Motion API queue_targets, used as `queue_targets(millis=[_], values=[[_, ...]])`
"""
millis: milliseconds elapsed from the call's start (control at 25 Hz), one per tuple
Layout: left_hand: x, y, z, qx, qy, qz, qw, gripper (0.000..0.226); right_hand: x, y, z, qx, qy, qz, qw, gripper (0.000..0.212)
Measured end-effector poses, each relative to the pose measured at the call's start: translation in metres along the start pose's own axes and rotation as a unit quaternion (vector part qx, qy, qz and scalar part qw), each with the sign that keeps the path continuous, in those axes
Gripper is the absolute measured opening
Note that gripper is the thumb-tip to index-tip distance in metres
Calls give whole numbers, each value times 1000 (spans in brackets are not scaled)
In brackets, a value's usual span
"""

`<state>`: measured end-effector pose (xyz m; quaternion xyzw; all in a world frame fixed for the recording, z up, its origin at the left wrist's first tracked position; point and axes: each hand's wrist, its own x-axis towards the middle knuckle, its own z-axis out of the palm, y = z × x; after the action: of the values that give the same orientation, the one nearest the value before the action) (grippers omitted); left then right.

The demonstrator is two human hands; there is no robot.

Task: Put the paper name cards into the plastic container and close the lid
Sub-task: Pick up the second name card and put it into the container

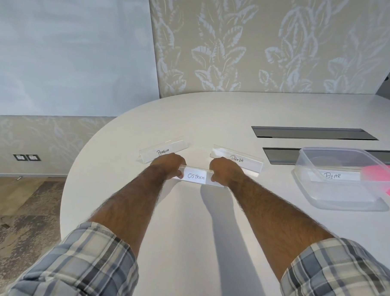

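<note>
You have the OSTRICH name card (196,176) between your hands, still in its clear tent-shaped holder (217,183) on the white table (186,225). Your left hand (167,165) is curled around its left end and your right hand (226,171) around its right end, fingers closed on it. My read is that the paper has to slide out: steady the holder with one hand, pinch the paper edge with the other and draw it straight along the fold so it does not crease or tear.

Just beyond your left hand stands the PENGUIN card (162,152), and just beyond your right hand the PANDA card (237,159), both in holders and close enough to be knocked as you lift. Well off to the right of your right hand sits the open plastic container (304,172), with a BEAR card (332,175) seen through it; whether that one lies inside or behind I cannot tell. Something pink (389,178) at its far side may be the lid. The path across looks clear.
</note>
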<state>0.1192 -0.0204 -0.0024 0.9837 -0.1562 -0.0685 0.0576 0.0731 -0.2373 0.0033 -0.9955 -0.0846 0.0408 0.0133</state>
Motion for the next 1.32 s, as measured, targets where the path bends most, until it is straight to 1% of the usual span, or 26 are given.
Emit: queue_targets(millis=[240, 400, 640, 760, 960, 1120, 1320], values=[[-8, 7, -12, 11, 5, 1, 1000, 44, -8, 3, -7, -2, 24, 0, 1000, 36], [-14, 17, -29, 5, 10, 3, 1000, 37, -17, 10, -23, 8, 35, 3, 999, 34], [-21, 58, -56, 17, 38, 21, 999, 37, -40, 40, -58, 9, 58, 16, 998, 32], [-23, 94, -74, 30, 54, 31, 998, 37, -54, 69, -76, 17, 74, 22, 997, 34], [-21, 170, -102, 56, 86, 40, 994, 37, -77, 134, -111, 9, 107, 16, 994, 31], [-16, 246, -111, 62, 109, 39, 991, 39, -102, 204, -134, 8, 118, 16, 993, 30], [3, 345, -103, 51, 122, 48, 990, 43, -135, 302, -148, 11, 120, 30, 992, 40]])
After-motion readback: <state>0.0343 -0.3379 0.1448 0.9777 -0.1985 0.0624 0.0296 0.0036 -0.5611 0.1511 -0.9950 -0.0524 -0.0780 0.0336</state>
